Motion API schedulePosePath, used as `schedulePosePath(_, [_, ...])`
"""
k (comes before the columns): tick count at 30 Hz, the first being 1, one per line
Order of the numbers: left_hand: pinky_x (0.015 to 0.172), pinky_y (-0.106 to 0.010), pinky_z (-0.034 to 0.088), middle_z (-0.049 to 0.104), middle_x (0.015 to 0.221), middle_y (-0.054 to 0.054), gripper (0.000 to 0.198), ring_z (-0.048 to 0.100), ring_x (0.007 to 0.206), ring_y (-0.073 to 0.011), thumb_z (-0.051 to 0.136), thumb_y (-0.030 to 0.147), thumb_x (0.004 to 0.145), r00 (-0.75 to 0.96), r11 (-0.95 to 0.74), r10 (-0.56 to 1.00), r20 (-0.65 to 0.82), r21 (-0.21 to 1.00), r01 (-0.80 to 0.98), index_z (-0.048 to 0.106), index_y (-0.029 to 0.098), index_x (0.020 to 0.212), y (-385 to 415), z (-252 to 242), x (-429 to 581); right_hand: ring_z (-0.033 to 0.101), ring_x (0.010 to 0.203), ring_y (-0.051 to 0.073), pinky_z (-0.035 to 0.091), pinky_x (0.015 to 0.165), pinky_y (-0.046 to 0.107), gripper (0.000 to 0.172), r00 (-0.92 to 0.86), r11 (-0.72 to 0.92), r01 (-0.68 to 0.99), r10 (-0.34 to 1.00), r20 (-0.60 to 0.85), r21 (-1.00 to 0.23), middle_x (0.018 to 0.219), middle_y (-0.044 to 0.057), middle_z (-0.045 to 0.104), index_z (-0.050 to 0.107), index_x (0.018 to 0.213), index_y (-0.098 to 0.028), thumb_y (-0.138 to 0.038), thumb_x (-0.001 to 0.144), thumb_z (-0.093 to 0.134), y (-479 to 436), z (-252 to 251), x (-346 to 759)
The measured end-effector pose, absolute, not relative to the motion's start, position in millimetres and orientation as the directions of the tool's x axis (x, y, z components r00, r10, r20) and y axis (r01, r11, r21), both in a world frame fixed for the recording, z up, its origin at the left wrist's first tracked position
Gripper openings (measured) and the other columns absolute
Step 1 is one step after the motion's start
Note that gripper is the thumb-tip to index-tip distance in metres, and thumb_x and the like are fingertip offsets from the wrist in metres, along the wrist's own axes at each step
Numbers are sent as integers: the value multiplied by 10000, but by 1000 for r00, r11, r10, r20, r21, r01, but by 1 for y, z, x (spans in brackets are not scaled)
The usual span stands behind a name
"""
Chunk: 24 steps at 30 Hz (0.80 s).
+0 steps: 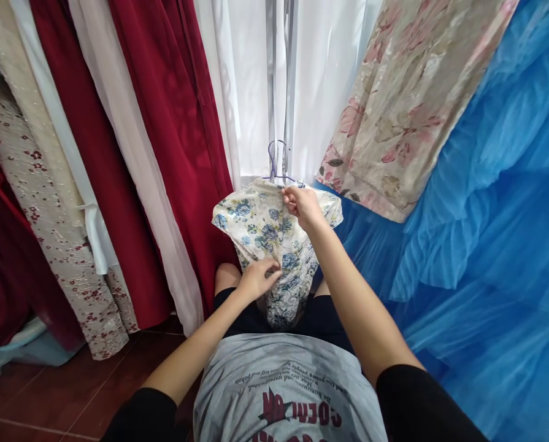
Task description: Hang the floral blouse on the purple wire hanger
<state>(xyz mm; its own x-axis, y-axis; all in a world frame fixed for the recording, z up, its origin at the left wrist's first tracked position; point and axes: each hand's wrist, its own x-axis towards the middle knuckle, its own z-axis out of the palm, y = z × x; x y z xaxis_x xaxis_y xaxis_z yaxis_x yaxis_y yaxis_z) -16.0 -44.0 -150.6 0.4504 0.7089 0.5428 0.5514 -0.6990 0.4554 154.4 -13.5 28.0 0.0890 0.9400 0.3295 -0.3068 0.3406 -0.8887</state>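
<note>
A short-sleeved floral dress (258, 230), cream with blue flowers, is stretched out before me over my lap. It hangs on a thin purple hanger (272, 161), and a seam runs down its middle. At the top of that seam, just under the neckline, my right hand (302, 205) is closed in a pinch on the dress. Lower down, my left hand (258, 279) has its thumb and fingers curled on the cloth beside the seam. Whether a zipper pull is between the right fingertips is too small to tell. The dress's lower end bunches between my legs.
Dark red dresses (164, 123) and a pale pink one (127, 135) hang close on the left. White cloth (322, 80) hangs straight ahead. A beige floral garment (394, 123) and blue tulle (495, 258) fill the right. Reddish floor tiles (103, 380) show at lower left.
</note>
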Motion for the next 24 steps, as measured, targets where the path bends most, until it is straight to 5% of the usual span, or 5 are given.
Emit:
schedulePosePath(5, [844, -320, 519, 726, 995, -56, 332, 681, 866, -190, 488, 308, 1026, 172, -801, 539, 825, 438, 407, 609, 212, 1320, -19, -44, -4, 353, 432, 68, 254, 442, 214, 136, 189, 414, -284, 909, 372, -865, 518, -42, 514, 606, 679, -177, -280, 767, 617, -28, -9, 138])
schedulePosePath(10, [861, -333, 496, 730, 983, -80, 196, 672, 924, -223, 527, 248, 998, 411, -842, 409, 815, 163, 514, 706, 171, 976, 6, 13, 2, 373, 454, 92, 286, 478, 240, 195, 223, 489, -107, 860, 458, -866, 503, -32, 531, 613, 656, -182, -324, 790, 609, -23, -24, 139])
schedulePosePath(14, [817, -327, 479, 699, 926, -84, 163, 646, 882, -223, 521, 220, 996, 462, -839, 315, 829, 16, 544, 661, 167, 932, 17, 21, 3, 392, 483, 103, 289, 507, 254, 247, 272, 511, -3, 828, 491, -860, 485, -35, 507, 559, 560, -191, -300, 768, 635, -7, -25, 141])
schedulePosePath(20, [805, -306, 496, 737, 926, -63, 133, 674, 848, -196, 559, 201, 968, 357, -857, 377, 854, 176, 484, 685, 169, 941, 17, 23, -1, 350, 485, 104, 277, 511, 258, 246, 372, 509, 23, 795, 479, -861, 479, -60, 428, 529, 573, -203, -287, 791, 603, 0, -31, 130])
schedulePosePath(24, [788, -296, 503, 730, 932, -55, 87, 667, 818, -181, 626, 190, 916, 414, -885, 346, 842, 147, 441, 698, 164, 957, 8, 26, -5, 388, 508, 119, 298, 517, 258, 254, 330, 565, 22, 775, 539, -825, 538, -45, 474, 596, 698, -190, -388, 852, 556, -1, -27, 133])
